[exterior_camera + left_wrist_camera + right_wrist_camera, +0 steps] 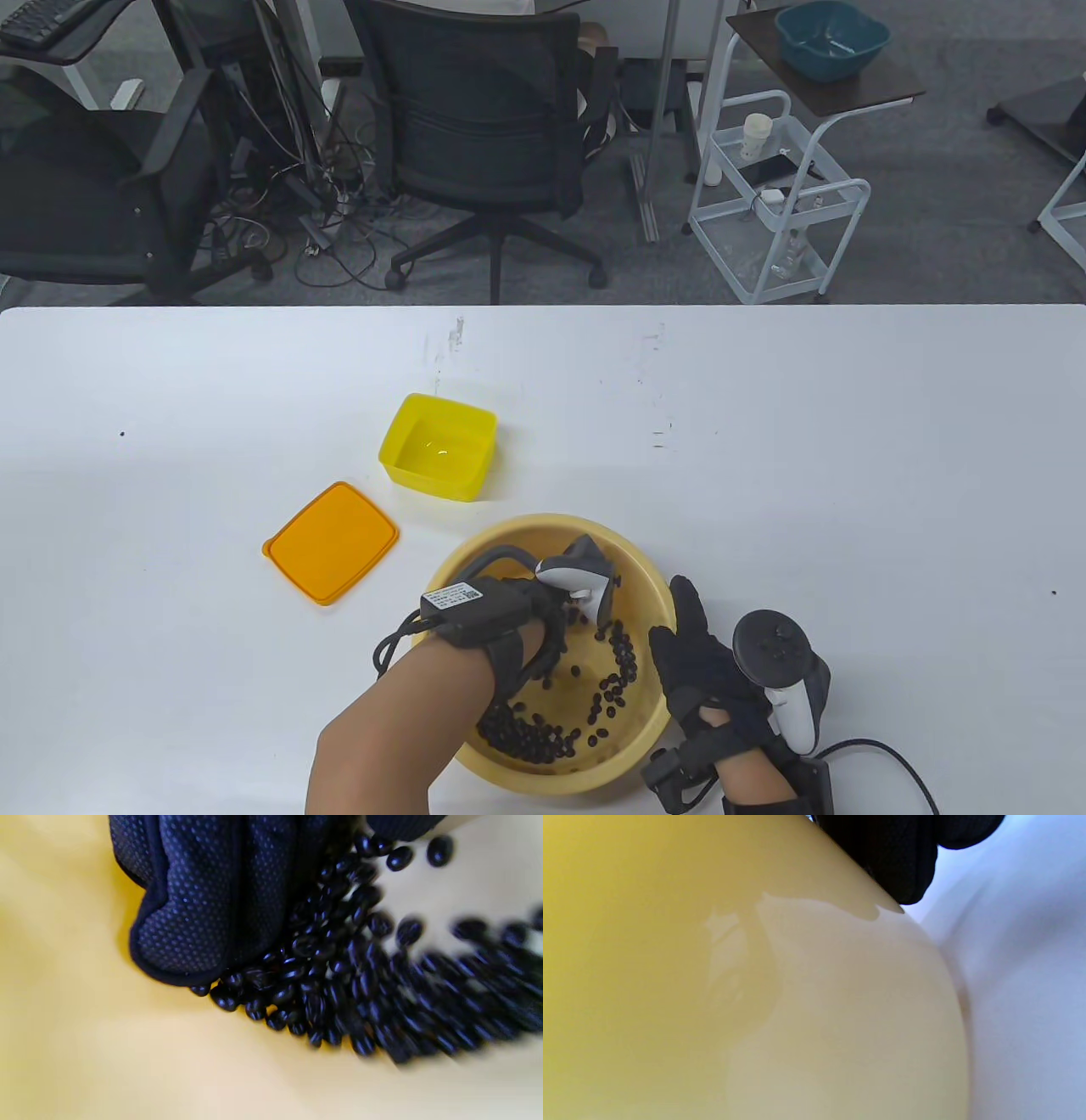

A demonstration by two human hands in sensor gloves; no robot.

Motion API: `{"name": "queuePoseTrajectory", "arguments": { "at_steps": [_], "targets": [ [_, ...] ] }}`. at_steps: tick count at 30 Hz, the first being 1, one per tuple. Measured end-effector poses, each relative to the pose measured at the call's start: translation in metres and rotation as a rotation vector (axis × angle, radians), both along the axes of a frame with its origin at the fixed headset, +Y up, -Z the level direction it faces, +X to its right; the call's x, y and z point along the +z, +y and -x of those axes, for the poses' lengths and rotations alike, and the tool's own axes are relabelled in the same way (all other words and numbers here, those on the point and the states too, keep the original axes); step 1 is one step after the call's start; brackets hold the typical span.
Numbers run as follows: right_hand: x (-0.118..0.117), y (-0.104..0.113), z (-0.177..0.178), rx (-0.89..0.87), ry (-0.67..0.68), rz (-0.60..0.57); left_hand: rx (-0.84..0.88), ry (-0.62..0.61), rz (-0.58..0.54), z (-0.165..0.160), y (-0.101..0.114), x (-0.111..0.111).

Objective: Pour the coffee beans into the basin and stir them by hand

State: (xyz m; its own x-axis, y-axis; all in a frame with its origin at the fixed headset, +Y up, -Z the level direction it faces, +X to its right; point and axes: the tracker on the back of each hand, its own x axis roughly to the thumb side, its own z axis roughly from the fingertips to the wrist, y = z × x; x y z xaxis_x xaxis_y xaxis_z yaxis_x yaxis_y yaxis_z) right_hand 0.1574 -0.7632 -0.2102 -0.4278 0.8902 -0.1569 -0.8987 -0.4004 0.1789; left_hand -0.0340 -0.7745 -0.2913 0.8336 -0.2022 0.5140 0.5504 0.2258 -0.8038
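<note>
A round yellow basin [526, 525] stands near the table's front edge, with dark coffee beans [539, 737] scattered over its floor. My left hand [556, 632] reaches down inside it, mostly hidden under its tracker. In the left wrist view its gloved fingers [203, 912] are held together and fairly straight. Their tips are on the basin floor [85, 1048], against a heap of beans [339, 984]. My right hand [683, 645] grips the basin's right rim, thumb inside and fingers outside. The right wrist view shows the basin's outer wall [755, 984] and dark fingertips [899, 861] against it.
An empty yellow box [439, 447] stands behind the basin to the left, and its orange lid [331, 543] lies flat further left. The white table [848, 441] extends to both sides. Office chairs and a cart stand beyond its far edge.
</note>
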Motion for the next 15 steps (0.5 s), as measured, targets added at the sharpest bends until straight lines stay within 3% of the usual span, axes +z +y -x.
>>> {"name": "queuePoseTrajectory", "arguments": {
  "at_steps": [7,11,15],
  "targets": [
    [0.0,0.0,0.0,-0.001,0.001,0.001,0.307,0.201,0.311,-0.011,-0.017,0.019],
    [0.0,0.0,0.0,-0.001,0.001,0.001,0.513,0.29,0.388,-0.025,-0.017,0.019],
    [0.0,0.0,0.0,-0.001,0.001,0.002,0.709,0.371,0.375,-0.031,-0.013,0.009]
  ]
}}
